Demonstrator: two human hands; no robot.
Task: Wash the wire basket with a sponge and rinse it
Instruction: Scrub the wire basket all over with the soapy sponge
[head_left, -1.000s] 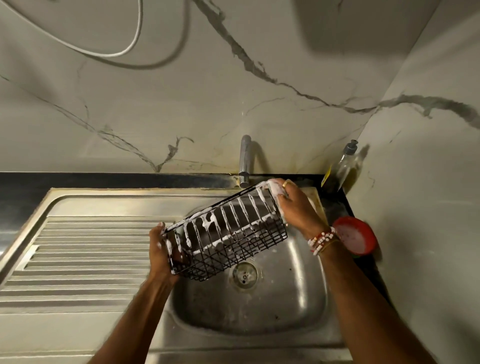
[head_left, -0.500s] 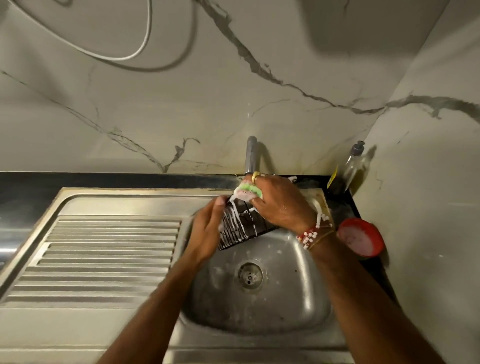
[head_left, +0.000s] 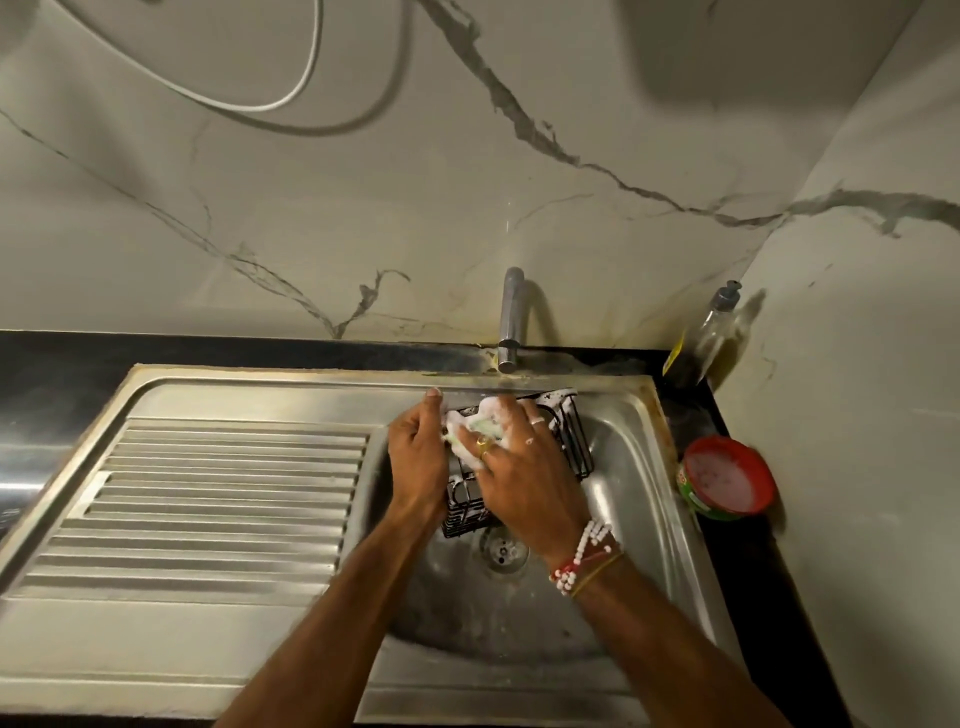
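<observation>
Over the sink (head_left: 639, 467), left hand (head_left: 415, 457) grips the half-hidden wire basket (head_left: 574, 441); right hand (head_left: 524, 478) clutches foamy sponge (head_left: 475, 423).

A dark worktop (head_left: 62, 364) runs along the foot of the marble wall and into the right corner. Set into it is a stainless steel sink unit (head_left: 208, 387). Its ribbed drainboard (head_left: 208, 493) takes up the left part, and the basin (head_left: 631, 499) is on the right with a round drain (head_left: 503, 551) at the bottom. A chrome tap (head_left: 511, 322) rises behind the basin's back rim. In the back right corner of the worktop stands a clear bottle (head_left: 711, 332) with a grey cap. Nearer, just beside the basin's right rim, sits a red-rimmed tub (head_left: 727, 486) of pale paste. The wire basket (head_left: 574, 436) is in the far part of the basin; whether it rests on the steel cannot be told.
</observation>
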